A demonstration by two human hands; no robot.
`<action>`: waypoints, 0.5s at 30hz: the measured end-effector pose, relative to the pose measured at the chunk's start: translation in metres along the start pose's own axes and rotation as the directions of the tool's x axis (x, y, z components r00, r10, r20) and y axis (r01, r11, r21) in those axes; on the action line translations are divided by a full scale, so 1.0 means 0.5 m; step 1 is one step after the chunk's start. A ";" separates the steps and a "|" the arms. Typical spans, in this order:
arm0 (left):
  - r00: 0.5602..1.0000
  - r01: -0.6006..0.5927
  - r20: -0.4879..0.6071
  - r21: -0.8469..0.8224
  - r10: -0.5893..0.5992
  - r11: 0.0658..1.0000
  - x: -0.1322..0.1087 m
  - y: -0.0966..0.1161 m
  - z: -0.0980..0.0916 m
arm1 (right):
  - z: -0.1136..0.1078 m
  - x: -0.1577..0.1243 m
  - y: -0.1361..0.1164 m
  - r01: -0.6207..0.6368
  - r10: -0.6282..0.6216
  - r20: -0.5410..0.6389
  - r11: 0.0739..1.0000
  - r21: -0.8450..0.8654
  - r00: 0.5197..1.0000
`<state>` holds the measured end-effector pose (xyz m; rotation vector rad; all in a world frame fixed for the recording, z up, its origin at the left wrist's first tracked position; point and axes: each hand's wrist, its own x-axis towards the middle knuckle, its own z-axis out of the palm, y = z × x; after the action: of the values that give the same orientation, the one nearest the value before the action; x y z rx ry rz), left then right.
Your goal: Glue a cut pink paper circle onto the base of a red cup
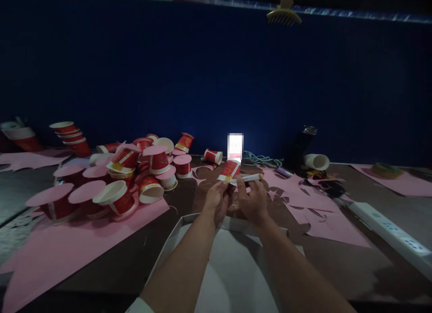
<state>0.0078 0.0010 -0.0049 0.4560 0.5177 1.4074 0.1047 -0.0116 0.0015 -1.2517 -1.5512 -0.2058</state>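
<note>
My left hand (216, 199) is closed round the lower end of a red paper cup (229, 170), which lies tilted with its mouth away from me. My right hand (252, 199) pinches a thin white stick, a pen or glue stick (248, 178), held level against the cup's side. Both hands hover above the far rim of a white cardboard box (175, 236) that lies before me on the dark table.
A heap of red paper cups (135, 169), several capped with pink paper discs, sits on pink paper (67, 245) at the left. Pink paper offcuts (303, 200), scissors (324, 185), a white cup (317, 161), a dark bottle (302, 146) and a white power strip (391, 230) lie at the right.
</note>
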 end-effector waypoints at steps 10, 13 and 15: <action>1.000 0.023 0.006 -0.079 -0.022 0.997 0.001 0.001 -0.006 | 0.000 0.001 0.004 -0.001 0.001 -0.026 1.000 -0.012 1.000; 0.999 0.029 -0.016 -0.081 -0.030 0.996 0.002 0.001 -0.006 | 0.001 0.000 0.002 -0.028 0.028 -0.005 0.999 -0.018 1.000; 0.999 0.029 -0.026 -0.075 -0.031 0.997 0.003 0.001 -0.006 | 0.001 -0.001 0.002 -0.041 0.041 0.000 0.999 -0.011 0.999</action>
<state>0.0056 0.0026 -0.0073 0.3676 0.4905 1.4009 0.1050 -0.0112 0.0002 -1.2912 -1.5253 -0.1884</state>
